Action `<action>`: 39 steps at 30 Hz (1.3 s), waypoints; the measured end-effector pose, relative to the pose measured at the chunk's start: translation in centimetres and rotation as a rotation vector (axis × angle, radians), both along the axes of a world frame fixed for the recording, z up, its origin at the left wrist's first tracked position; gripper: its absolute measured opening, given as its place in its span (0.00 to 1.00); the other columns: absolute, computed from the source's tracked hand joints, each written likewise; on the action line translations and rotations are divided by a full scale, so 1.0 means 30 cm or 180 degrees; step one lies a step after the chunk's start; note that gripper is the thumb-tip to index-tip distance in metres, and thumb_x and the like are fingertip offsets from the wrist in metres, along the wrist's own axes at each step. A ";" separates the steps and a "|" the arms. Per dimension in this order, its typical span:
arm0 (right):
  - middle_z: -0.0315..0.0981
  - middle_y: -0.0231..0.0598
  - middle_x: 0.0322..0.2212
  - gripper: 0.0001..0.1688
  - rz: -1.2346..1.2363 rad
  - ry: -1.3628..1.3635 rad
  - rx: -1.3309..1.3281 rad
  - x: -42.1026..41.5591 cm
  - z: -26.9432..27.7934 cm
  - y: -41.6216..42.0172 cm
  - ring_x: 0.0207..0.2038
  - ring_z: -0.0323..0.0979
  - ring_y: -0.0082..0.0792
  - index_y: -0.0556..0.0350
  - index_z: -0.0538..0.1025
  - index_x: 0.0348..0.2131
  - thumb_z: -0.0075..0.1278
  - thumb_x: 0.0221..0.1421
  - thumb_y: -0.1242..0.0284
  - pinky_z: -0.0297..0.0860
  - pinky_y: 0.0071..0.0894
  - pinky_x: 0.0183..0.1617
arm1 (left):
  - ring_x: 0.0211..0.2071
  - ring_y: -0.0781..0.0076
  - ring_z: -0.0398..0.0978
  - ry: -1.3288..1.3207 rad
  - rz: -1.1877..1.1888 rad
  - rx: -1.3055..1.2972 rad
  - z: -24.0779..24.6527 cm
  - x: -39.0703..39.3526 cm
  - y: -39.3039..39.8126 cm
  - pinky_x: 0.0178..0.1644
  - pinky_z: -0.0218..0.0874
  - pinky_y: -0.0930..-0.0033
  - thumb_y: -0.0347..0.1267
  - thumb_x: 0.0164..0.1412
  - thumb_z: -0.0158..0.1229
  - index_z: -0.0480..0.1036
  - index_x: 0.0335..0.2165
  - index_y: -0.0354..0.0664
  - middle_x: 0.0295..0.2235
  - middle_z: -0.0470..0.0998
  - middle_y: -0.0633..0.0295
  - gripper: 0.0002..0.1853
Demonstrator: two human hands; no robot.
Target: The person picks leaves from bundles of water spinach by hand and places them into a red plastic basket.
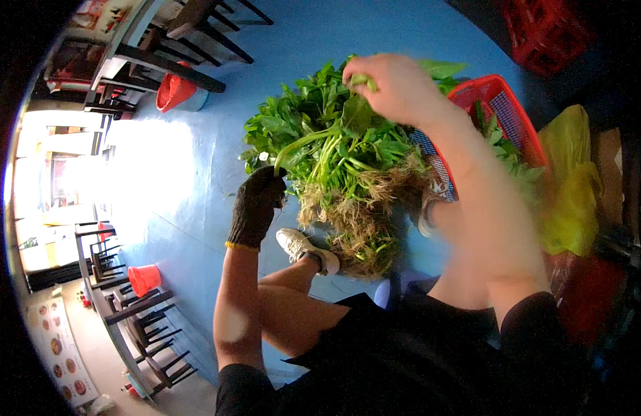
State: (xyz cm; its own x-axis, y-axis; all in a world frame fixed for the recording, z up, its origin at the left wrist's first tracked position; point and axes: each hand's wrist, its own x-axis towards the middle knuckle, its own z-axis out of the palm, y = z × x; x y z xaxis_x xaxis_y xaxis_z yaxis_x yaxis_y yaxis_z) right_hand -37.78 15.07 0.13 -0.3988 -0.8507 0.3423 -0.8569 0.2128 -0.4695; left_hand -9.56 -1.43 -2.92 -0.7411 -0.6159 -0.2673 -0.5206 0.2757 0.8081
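Observation:
My left hand (256,208) wears a dark knit glove with a yellow cuff and grips a thick green stem (294,147) near its lower end. The stem slants up over a heap of leafy green vegetables (315,112). Bare and blurred by motion, my right hand (393,86) is above the heap's far right part with a short piece of green stem (363,80) in its fingers. Pale, stringy roots (341,208) hang off the near side of the heap. A smaller clump of roots and stem ends (370,252) lies nearer to me, by my shoe.
A red plastic basket (528,122) with blue mesh inside holds leafy greens, partly hidden by my right forearm. Beside it are a yellow plastic bag (567,192) and cardboard (609,171). Red bins (144,280) and wooden stools stand by tables on the blue floor (211,208).

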 end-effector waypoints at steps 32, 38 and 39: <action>0.76 0.38 0.35 0.20 0.1110 0.0043 -0.0661 0.229 -0.106 -0.193 0.35 0.71 0.43 0.46 0.75 0.43 0.56 0.48 0.75 0.70 0.41 0.43 | 0.29 0.62 0.75 0.0022 -0.0309 -0.1171 -0.059 0.120 0.026 0.34 0.67 0.64 0.29 0.61 0.54 0.72 0.39 0.33 0.31 0.76 0.50 0.11; 0.76 0.34 0.35 0.21 0.1448 0.0435 0.0337 0.315 -0.095 -0.147 0.42 0.70 0.41 0.48 0.77 0.39 0.57 0.41 0.78 0.68 0.41 0.45 | 0.38 0.44 0.74 0.0412 -0.0662 -0.1346 -0.021 0.118 0.036 0.41 0.66 0.53 0.32 0.58 0.54 0.74 0.40 0.37 0.35 0.76 0.44 0.12; 0.76 0.36 0.35 0.20 0.1423 0.0225 0.0327 0.306 -0.111 -0.143 0.41 0.71 0.42 0.48 0.77 0.39 0.57 0.42 0.77 0.69 0.42 0.44 | 0.38 0.45 0.74 0.0468 -0.1031 -0.1687 -0.033 0.128 0.017 0.41 0.66 0.53 0.31 0.58 0.54 0.74 0.39 0.37 0.36 0.75 0.44 0.12</action>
